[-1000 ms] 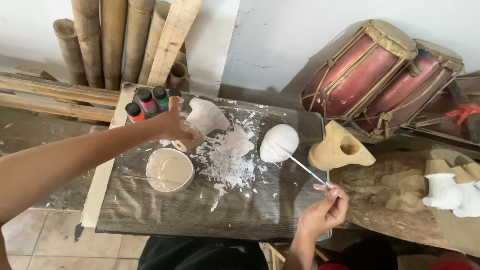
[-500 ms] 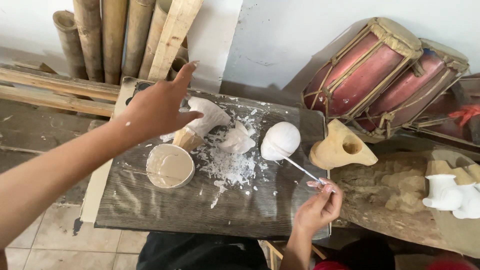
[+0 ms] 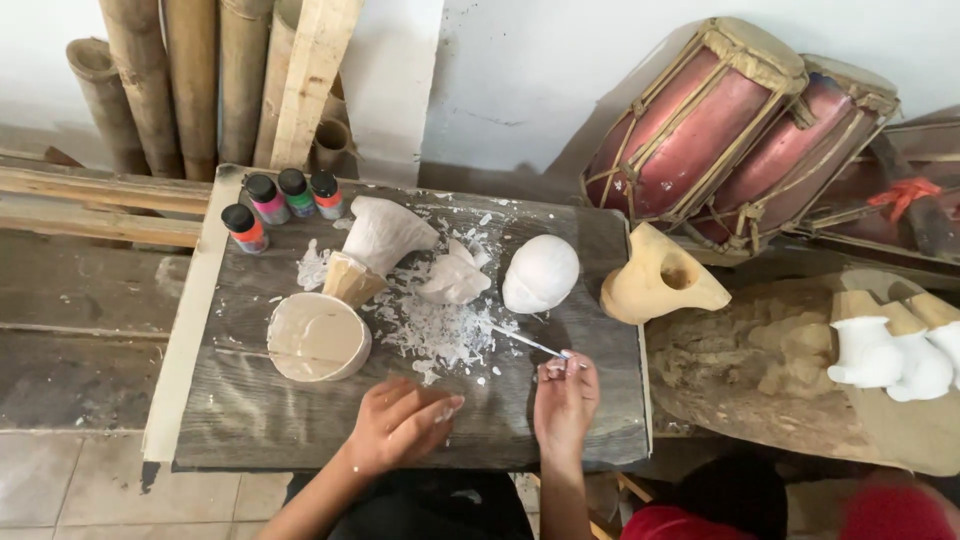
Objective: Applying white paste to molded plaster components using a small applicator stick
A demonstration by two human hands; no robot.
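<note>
Leftmost on the grey board (image 3: pixel 250 420) stand four small paint bottles (image 3: pixel 283 200) and a bowl of pale paint (image 3: pixel 318 336), with white-coated carvings (image 3: pixel 385 235) and paint flecks beside them. Nearer, the left hand (image 3: pixel 400 425) rests on the board with fingers loosely curled and nothing in it, while the right hand (image 3: pixel 565 400) pinches a thin brush (image 3: pixel 528 343) whose tip points at the white oval mask (image 3: pixel 541 272). Judging by this, priming the mask is under way, and the next stroke seems to call for a steady, light touch; an unpainted carving (image 3: pixel 660 283) lies further right.
</note>
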